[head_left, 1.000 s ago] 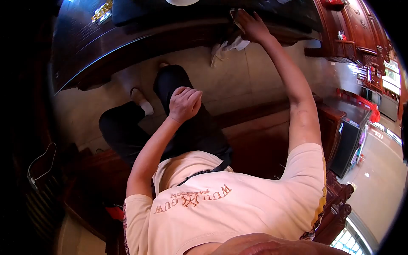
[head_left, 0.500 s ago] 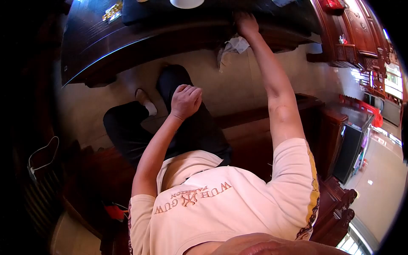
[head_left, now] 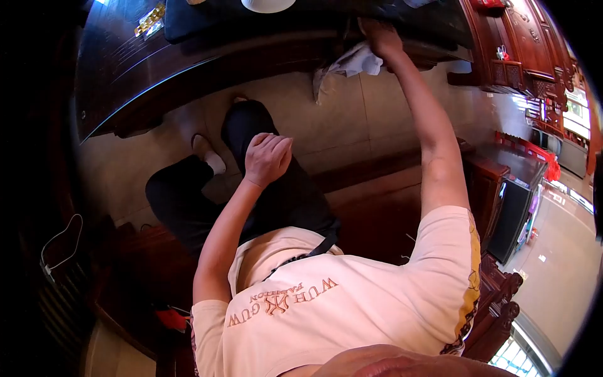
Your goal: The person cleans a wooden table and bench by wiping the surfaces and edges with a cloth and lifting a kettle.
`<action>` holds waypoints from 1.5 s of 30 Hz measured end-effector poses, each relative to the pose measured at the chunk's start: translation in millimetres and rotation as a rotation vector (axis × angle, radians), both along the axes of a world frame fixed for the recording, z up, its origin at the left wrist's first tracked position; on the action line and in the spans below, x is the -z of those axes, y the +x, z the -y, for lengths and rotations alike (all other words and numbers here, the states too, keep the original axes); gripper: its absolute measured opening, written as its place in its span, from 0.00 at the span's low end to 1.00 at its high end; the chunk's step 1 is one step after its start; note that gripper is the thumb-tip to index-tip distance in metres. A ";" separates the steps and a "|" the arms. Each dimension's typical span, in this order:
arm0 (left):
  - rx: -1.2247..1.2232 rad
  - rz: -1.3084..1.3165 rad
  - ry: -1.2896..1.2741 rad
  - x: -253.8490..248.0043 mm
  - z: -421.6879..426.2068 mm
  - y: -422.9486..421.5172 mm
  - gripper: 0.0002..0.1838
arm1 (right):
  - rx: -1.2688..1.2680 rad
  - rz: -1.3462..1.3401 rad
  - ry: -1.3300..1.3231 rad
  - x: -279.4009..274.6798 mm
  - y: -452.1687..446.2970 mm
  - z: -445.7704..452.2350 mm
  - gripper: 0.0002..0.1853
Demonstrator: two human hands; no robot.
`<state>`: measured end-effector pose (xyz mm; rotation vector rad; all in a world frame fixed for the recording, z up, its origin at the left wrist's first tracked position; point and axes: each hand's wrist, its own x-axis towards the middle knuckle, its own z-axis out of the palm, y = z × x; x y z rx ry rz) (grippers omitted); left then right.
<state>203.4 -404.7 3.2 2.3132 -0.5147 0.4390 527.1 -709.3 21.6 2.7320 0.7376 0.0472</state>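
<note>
My left hand (head_left: 268,158) is curled into a fist above my dark-trousered knee, with nothing visible in it. At the far table (head_left: 220,53) my right hand (head_left: 383,43) reaches to the front edge, its fingers bent downward around something too dark to make out. A crumpled white cloth or bag (head_left: 357,62) hangs just below and left of that hand, over the tiled floor. Left of the hand, a white bowl (head_left: 268,5) is partly cut off by the top of the view.
Gold and clear wrappers (head_left: 149,22) lie on the table's left part. A carved wooden cabinet (head_left: 524,34) stands at the upper right. Lower right is a black boxy object (head_left: 510,217). A white cable (head_left: 61,237) loops at the left. Below me is a dark wooden seat (head_left: 383,220).
My right hand has shifted at the table edge, and its fingers point lower than a second ago. More of the white material shows beside it. My left hand stays closed over my leg.
</note>
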 end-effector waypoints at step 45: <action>-0.081 0.133 -0.122 7.2 -8.3 -7.6 0.04 | 0.242 -0.036 -0.070 11.1 -41.5 -121.5 0.37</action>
